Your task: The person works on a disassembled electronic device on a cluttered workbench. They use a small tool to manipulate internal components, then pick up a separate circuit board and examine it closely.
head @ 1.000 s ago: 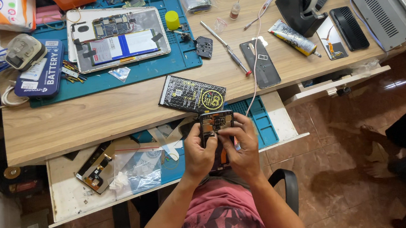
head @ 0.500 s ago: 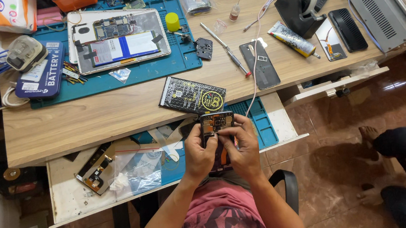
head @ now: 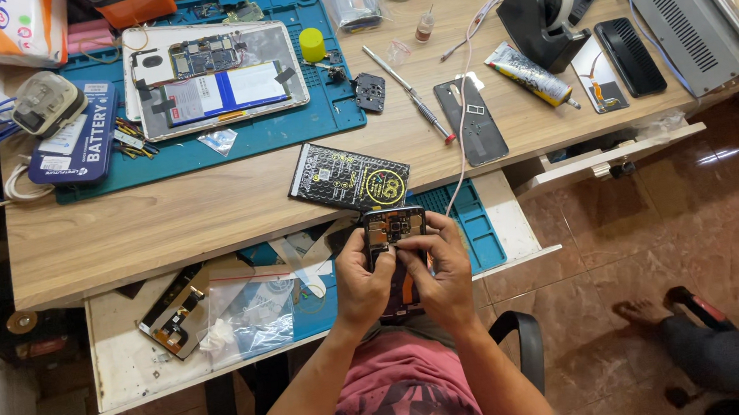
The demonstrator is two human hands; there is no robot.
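Wooden workbench [head: 161, 225] w/ repair clutter; left hand [head: 361, 282] & right hand [head: 438, 269], fingers curled tight, grip opened phone [head: 393, 232]. Best keep it steady, press lightly.

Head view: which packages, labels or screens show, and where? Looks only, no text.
Flat black package, yellow print: desk front edge, above the hands.
Dark blue box, white label: left on the teal mat.
Orange-white bag: top left corner.
Dark phone screen: right, beside the tape dispenser.
Clear bag: open drawer.
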